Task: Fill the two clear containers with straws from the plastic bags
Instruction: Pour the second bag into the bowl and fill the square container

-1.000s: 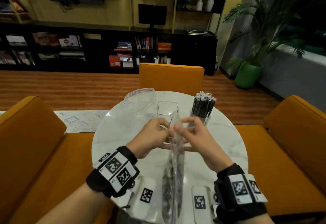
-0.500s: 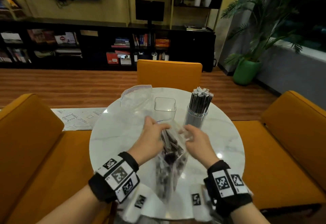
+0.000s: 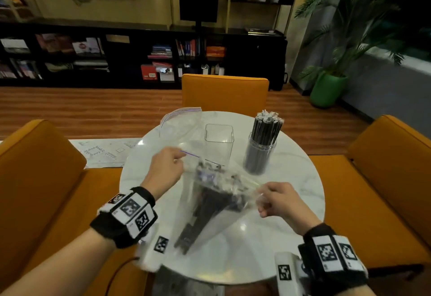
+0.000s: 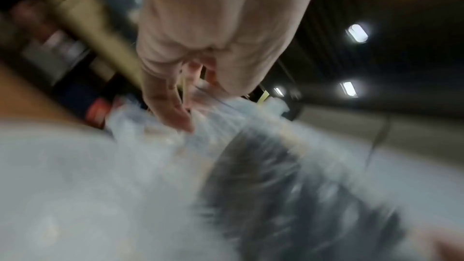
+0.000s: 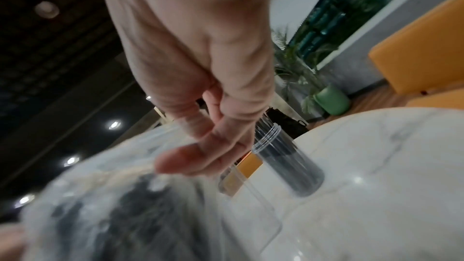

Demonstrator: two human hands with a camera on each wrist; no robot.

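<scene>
A clear zip bag [image 3: 210,204] of black straws [image 3: 205,216] hangs over the white marble table [image 3: 291,214], its mouth pulled wide. My left hand [image 3: 166,167] pinches the far-left lip of the bag [image 4: 155,142]; my right hand [image 3: 277,199] pinches the near-right lip of the bag [image 5: 120,186]. Behind the bag stands an empty square clear container [image 3: 219,142]. To its right a round clear container [image 3: 260,153] is packed with black straws [image 3: 267,128], and it shows in the right wrist view as the round container [image 5: 288,168].
An empty zip bag [image 3: 180,123] lies at the table's far left. Orange chairs [image 3: 225,91] ring the table on every side. A paper sheet [image 3: 105,152] lies off the table's left edge. Both wrist views are blurred.
The bag's mouth, held pinched together in front of me a second ago, has been pulled apart. My right hand moved back toward me and right; the left stayed forward.
</scene>
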